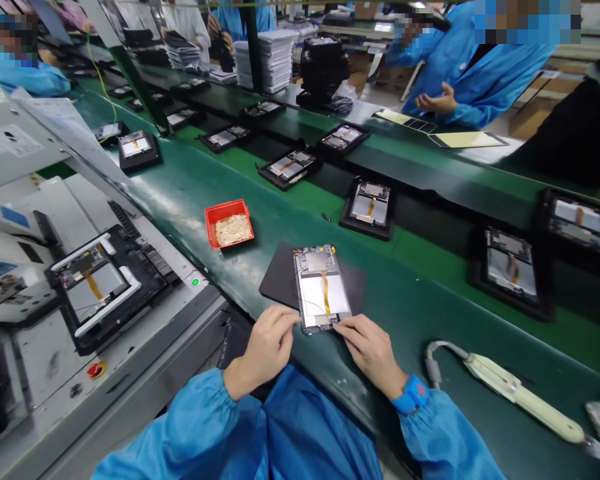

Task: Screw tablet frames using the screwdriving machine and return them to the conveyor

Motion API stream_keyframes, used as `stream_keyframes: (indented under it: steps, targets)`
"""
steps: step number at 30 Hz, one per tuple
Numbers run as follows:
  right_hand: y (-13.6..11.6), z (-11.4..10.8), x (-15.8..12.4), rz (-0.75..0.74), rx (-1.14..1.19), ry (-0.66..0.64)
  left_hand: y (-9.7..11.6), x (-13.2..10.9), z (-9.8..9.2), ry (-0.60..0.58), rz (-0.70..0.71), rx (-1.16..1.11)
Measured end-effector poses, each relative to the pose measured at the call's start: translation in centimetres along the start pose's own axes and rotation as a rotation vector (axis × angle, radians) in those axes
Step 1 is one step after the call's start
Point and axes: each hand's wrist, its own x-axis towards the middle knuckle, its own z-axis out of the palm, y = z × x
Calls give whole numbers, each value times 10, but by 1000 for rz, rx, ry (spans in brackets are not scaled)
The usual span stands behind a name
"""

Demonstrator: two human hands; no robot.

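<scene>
1. The left hand (267,350) sits at the lower left edge of an opened tablet (320,290), its fingertips (293,320) against the metal frame. The grip looks half closed, but I cannot tell whether it is clamping.
2. The right hand (373,353) is at the tablet's lower right corner, with its fingers (341,325) curled onto the edge. I cannot tell how firm this grip is either. A blue wrist strap (410,395) circles the right wrist.
3. The tablet lies face up on a dark mat (285,280), tilted on the green conveyor bench (190,200). An orange ribbon cable (325,293) runs down its pale inner panel.
4. A red tray (229,223) holding pale granules sits beyond the left hand, just beside the mat.
5. A cream corded hand tool (525,400) lies on the bench to the right of the right hand.
6. More opened tablets sit in black holders (373,208) along the bench, and another lies in a machine fixture (105,287) at the left.
7. Across the bench, a co-worker's bare hand (435,101) is raised from a blue sleeve.
</scene>
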Motion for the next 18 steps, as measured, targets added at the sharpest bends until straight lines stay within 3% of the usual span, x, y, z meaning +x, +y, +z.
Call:
stream_keyframes:
  steps: [4,6,12,18]
  targets:
    - [2,2,-4,-25,-34,-41,4,-3,19,-230,199,206]
    - [2,0,-5,-36,-80,-72,5,-3,29,-290,263,323]
    - [-4,-11,-9,12,-277,-178,4,-7,42,-324,369,498]
    - [-4,-20,-4,69,-402,-310,7,-9,40,-288,317,385]
